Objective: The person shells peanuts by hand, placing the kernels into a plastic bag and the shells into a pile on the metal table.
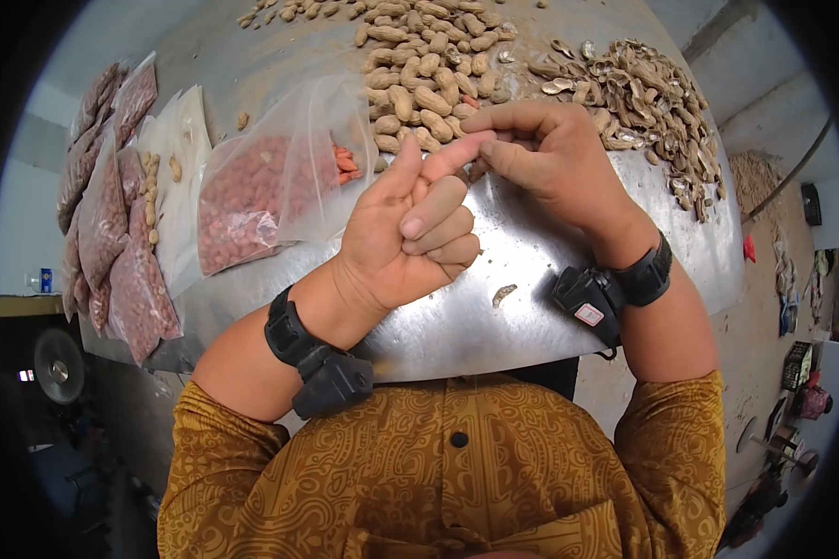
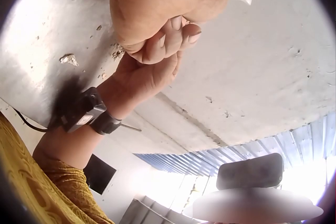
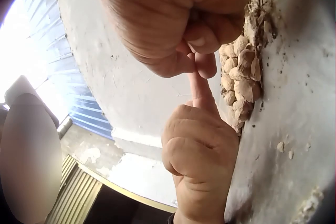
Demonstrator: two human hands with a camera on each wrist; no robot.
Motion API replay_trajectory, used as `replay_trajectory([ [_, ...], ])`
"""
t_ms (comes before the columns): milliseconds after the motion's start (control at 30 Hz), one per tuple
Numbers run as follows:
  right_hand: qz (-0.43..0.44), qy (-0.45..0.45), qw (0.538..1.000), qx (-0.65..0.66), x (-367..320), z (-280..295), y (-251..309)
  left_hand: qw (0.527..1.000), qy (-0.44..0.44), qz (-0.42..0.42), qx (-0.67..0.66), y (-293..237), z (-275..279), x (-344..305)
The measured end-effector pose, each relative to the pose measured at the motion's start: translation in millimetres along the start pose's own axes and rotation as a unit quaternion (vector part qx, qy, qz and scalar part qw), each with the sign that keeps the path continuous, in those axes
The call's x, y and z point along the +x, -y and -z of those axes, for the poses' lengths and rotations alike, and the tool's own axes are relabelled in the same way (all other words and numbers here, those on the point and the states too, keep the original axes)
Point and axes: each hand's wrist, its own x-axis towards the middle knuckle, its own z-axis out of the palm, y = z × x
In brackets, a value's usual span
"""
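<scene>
Over the metal tabletop [image 1: 531, 252], my left hand [image 1: 401, 224] is palm up, its index finger stretched out and the other three fingers curled into the palm. Nothing shows inside that curl. My right hand [image 1: 555, 163] pinches the tip of the left index finger between thumb and forefinger; the right wrist view shows this contact close up [image 3: 197, 66]. Just beyond both hands lies a heap of unshelled peanuts [image 1: 429, 65]. Left of them, a clear plastic bag [image 1: 252, 196] of red peanut kernels lies with its mouth toward the heap.
Empty peanut shells [image 1: 657, 102] are piled at the back right. Several filled bags [image 1: 112, 205] are stacked at the left edge, with loose peanuts [image 1: 151, 205] lying on them. A shell scrap [image 1: 504, 295] rests near the table's front edge.
</scene>
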Motion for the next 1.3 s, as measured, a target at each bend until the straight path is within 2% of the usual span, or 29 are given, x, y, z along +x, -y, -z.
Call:
replay_trajectory([
  [667, -0.036, 0.062, 0.989, 0.130, 1.4, 6.8, 3.3, 1.000, 0.016, 0.006, -0.004, -0.8, -1.2, -0.5],
  [867, -0.018, 0.048, 0.995, 0.082, 2.6, 7.9, -1.5, 1.000, 0.018, 0.011, 0.000, -0.1, -0.8, -1.7],
  [1167, -0.022, 0.027, 0.995, 0.092, 2.0, 3.7, -1.7, 1.000, 0.026, 0.008, -0.008, 1.7, -0.6, -1.0],
  [1300, -0.070, 0.041, 0.991, 0.103, 3.3, 5.5, 2.6, 1.000, 0.017, 0.006, -0.019, 2.0, -5.2, -1.4],
])
